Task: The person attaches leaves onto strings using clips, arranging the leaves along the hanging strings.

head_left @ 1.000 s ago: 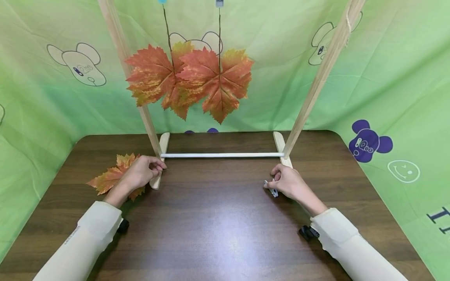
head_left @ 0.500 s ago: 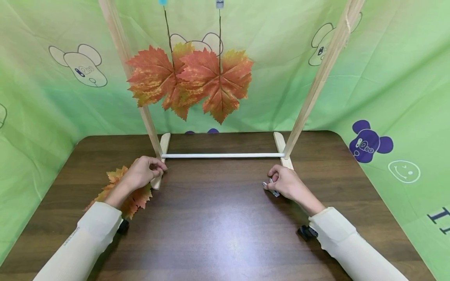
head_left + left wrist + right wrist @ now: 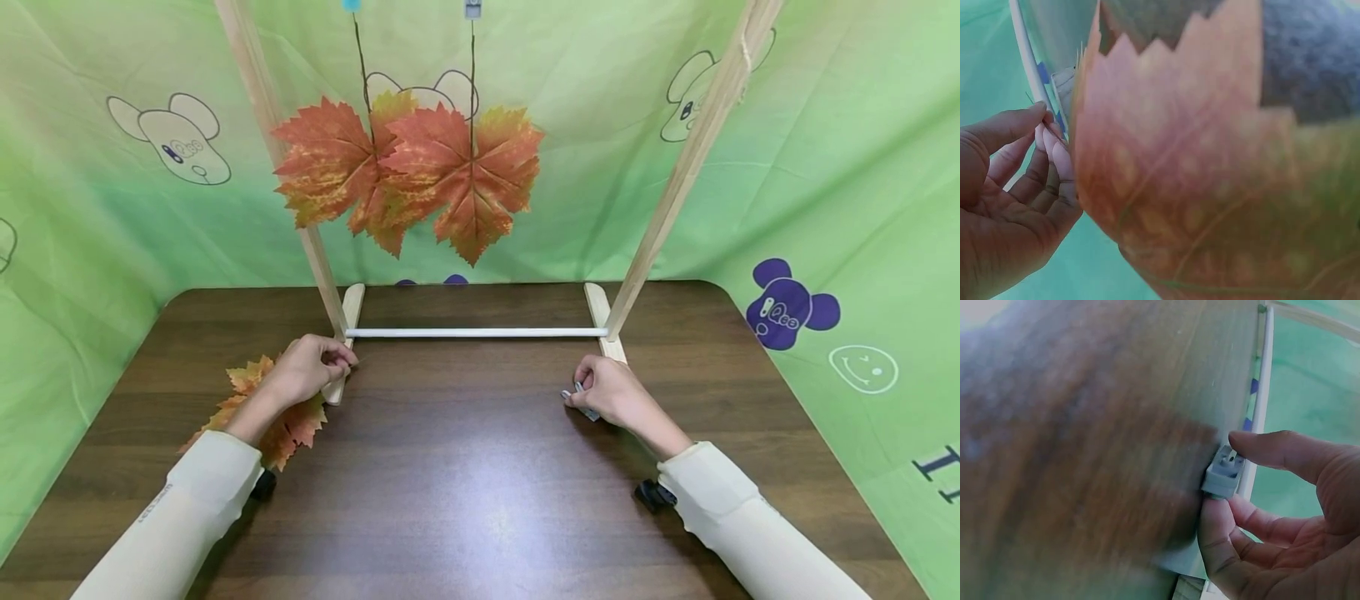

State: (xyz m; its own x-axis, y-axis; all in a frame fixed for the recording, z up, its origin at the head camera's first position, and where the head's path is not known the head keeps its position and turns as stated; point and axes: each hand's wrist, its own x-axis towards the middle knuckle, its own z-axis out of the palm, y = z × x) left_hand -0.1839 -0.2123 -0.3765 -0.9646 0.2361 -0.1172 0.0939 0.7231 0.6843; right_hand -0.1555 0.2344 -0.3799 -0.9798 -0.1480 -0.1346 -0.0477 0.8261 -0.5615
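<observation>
At the left foot of the wooden frame, my left hand pinches the thin stem of an orange-red artificial maple leaf. The leaf lies under my wrist and forearm, partly hidden, and its blade fills much of the left wrist view. By the frame's right foot, my right hand holds a small grey clothespin between thumb and fingers. The right wrist view shows the same clothespin from its end. Two more maple leaves hang above the table, one overlapped by the other.
The stand has two wooden posts and a white crossbar low between its feet. A blue clip and a grey clip hold the hanging stems. Green printed cloth surrounds the brown table.
The leaf at my left hand has swung down toward the table's front and turned under my wrist. The clothespin has tilted slightly in my right hand. Both hands stay nearly in place.
</observation>
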